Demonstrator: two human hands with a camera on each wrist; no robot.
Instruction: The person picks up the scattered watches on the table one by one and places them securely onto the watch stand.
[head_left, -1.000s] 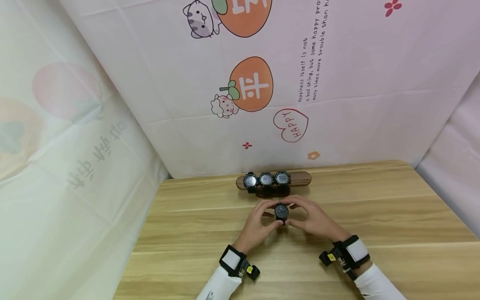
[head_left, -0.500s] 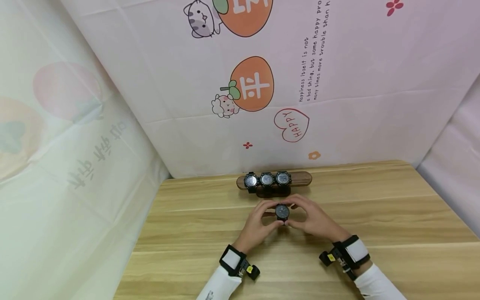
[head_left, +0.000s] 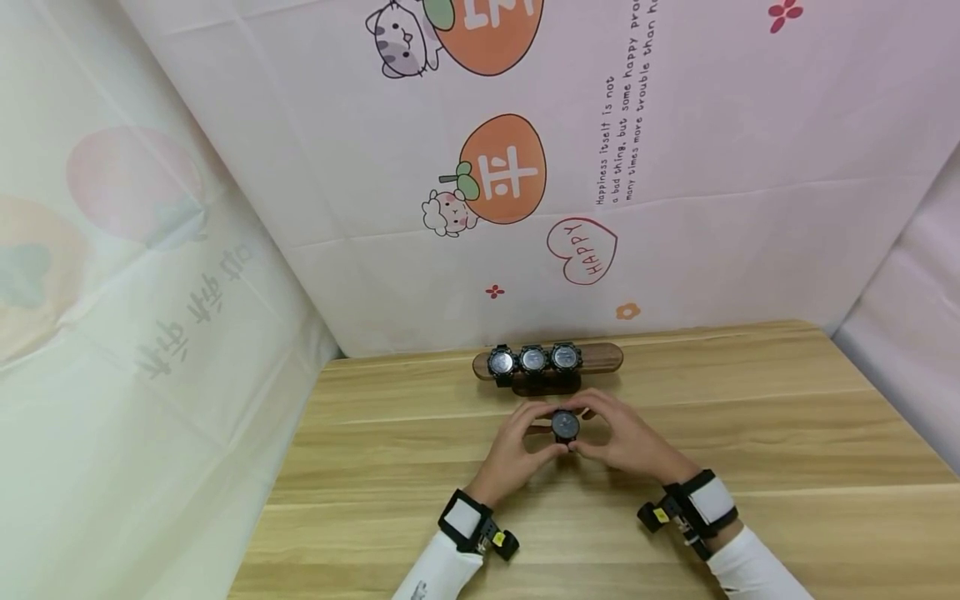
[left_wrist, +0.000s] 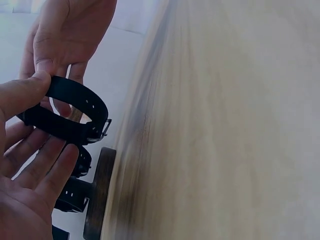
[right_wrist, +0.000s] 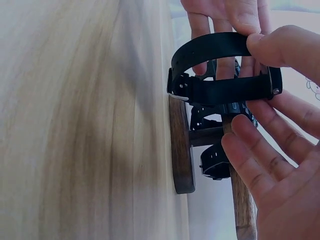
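Both hands hold one black wristwatch (head_left: 565, 426) above the table, its round dark dial facing up. My left hand (head_left: 517, 450) pinches it from the left between thumb and fingers, and my right hand (head_left: 626, 437) does the same from the right. In the left wrist view the black strap (left_wrist: 82, 97) hangs below as a closed loop with its buckle fastened. The right wrist view shows that strap (right_wrist: 215, 47) with the right thumb pressed on its edge. Just beyond the hands stands a wooden watch stand (head_left: 602, 357) carrying three black watches (head_left: 533, 359).
The stand's right end shows bare wood beside the third watch. Its dark base (right_wrist: 181, 150) rests on the wood-grain table (head_left: 360, 467). A printed white cloth (head_left: 375, 275) hangs behind the table's back edge, and another cloth (head_left: 172, 375) hangs at the left.
The two hands stay almost in place around the watch. Its dial has shifted very slightly, and the stand with its watches has not moved.
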